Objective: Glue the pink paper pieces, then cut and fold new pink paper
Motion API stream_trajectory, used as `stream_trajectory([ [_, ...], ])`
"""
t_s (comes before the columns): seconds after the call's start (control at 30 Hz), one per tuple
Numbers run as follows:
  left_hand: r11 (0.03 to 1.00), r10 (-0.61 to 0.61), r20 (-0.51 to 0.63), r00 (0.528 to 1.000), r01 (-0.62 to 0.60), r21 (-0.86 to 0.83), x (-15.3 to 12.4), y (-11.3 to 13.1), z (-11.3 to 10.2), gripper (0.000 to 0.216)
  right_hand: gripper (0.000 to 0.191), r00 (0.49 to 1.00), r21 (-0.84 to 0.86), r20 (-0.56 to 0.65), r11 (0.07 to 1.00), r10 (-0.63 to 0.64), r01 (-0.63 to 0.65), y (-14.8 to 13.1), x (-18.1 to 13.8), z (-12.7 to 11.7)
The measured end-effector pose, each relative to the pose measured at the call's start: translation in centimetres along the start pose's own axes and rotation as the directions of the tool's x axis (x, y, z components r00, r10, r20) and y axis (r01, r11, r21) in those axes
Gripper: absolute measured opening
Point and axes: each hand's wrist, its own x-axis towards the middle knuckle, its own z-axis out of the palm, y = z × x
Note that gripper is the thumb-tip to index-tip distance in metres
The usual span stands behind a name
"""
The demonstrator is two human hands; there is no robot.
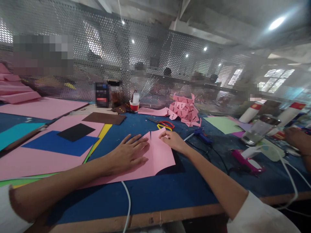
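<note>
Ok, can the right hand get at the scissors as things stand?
Probably yes: the scissors lie just beyond the right hand, and their red handle looks uncovered. That hand would likely have to leave the pink sheet first.

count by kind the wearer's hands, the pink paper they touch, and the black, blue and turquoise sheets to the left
Wearer's hands: 2 (left hand, right hand)
Creased pink sheet: 1
Black sheet: 1
Blue sheet: 1
Turquoise sheet: 1
Total: 6
</note>
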Motion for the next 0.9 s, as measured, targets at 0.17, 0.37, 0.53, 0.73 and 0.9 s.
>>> stream_trajectory([
  [0.17,1.000,-0.006,0.011,1.000,0.006,0.000,-0.14,0.07,-0.09,0.068,0.021,0.998,0.047,0.056,0.998,-0.040,0.037,-0.15,-0.37,-0.53],
  [0.37,0.999,0.049,0.002,0.999,-0.049,0.023,-0.59,0.56,-0.36,0.068,0.020,0.999,-0.006,0.044,1.000,-0.026,0.027,-0.35,-0.50,-0.47],
  [0.53,0.999,0.029,0.023,0.999,-0.030,0.035,-0.52,0.90,-0.52,0.072,0.016,0.999,-0.021,0.026,0.999,-0.031,0.032,-0.70,-0.53,-0.39],
  [0.73,0.998,0.042,-0.001,0.999,-0.042,0.036,-0.48,0.51,0.05,0.070,0.016,0.998,-0.066,0.039,0.997,-0.041,0.043,-0.48,-0.50,-0.25],
  [0.9,0.997,0.073,-0.046,0.996,-0.071,0.040,-0.54,0.20,0.38,0.066,0.019,0.998,-0.107,0.051,0.994,-0.022,0.027,-0.36,-0.43,-0.04],
])
